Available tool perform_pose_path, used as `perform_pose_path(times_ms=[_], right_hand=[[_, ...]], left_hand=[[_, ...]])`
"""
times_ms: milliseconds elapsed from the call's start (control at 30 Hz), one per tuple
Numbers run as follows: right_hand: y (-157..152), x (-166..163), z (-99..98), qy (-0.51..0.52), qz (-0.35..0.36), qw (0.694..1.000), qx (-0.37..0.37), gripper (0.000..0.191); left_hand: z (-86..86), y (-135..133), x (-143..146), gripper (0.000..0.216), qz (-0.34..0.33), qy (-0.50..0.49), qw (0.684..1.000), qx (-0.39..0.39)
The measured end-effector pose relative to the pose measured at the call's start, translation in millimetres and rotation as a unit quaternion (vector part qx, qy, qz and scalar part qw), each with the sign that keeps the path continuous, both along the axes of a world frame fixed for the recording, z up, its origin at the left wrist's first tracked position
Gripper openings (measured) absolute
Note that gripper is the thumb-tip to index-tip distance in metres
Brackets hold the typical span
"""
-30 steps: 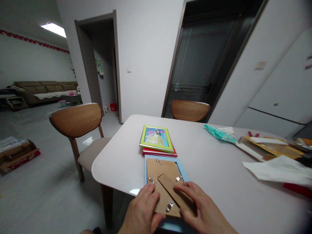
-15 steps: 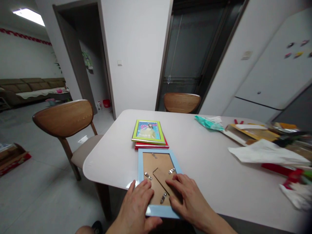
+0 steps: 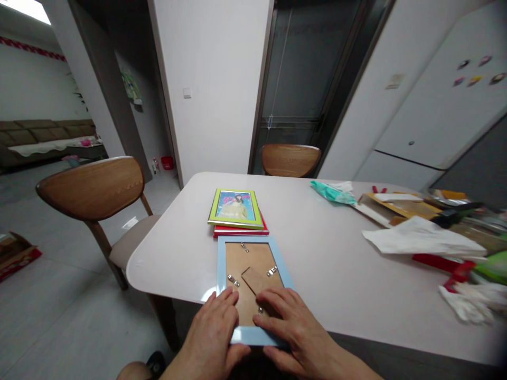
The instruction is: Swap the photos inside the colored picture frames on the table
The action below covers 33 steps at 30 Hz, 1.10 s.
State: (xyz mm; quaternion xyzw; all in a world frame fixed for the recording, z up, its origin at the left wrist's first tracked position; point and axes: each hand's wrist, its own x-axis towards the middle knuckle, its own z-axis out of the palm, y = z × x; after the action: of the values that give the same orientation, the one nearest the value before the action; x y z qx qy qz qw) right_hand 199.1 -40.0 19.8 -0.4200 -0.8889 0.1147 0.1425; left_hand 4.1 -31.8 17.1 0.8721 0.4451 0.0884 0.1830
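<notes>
A light blue picture frame [image 3: 221, 264] lies face down at the near edge of the white table [image 3: 325, 264], its brown backing board and metal clips showing. My left hand [image 3: 212, 332] rests flat on the frame's near left corner, fingers stretched out. My right hand [image 3: 295, 332] lies flat on the near right part of the backing, fingers over the brown stand flap. Just beyond sits a green frame [image 3: 236, 207] with a picture, stacked on a red frame [image 3: 240, 231].
Papers [image 3: 420, 240], a teal bag [image 3: 330, 192], envelopes and red and green items crowd the table's right side. A wooden chair [image 3: 93, 192] stands at the left, another chair [image 3: 290, 160] at the far side. A cardboard box [image 3: 13, 253] lies on the floor.
The view has shifted so the blue frame sits farther from me. Both hands have slid toward the frame's near edge and stay flat on it.
</notes>
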Motion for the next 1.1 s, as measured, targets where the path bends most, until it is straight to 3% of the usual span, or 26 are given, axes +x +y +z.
perform_pose_path(times_ms=[167,333,400,633,1100], right_hand=[[8.3,6.7,-5.1,0.029,-0.009,0.999,0.025,0.034],[35.2,20.7,-18.0,0.011,-0.191,0.978,0.080,0.030],[42.4,22.3,-20.9,-0.001,-0.218,0.973,0.070,0.028],[47.1,16.7,-20.7,0.038,-0.220,0.975,0.026,0.026],[54.0,23.8,-24.4,0.038,-0.223,0.974,0.014,0.025]], left_hand=[[4.7,-0.7,1.3,0.031,0.013,0.016,1.000,-0.023],[6.3,1.1,2.0,0.033,0.015,0.029,0.999,-0.033],[5.7,1.7,2.4,0.034,0.014,0.034,0.999,-0.035],[8.1,0.9,3.4,0.031,0.028,0.025,0.998,-0.045],[0.2,-1.0,0.0,0.036,0.030,-0.019,0.998,-0.045]])
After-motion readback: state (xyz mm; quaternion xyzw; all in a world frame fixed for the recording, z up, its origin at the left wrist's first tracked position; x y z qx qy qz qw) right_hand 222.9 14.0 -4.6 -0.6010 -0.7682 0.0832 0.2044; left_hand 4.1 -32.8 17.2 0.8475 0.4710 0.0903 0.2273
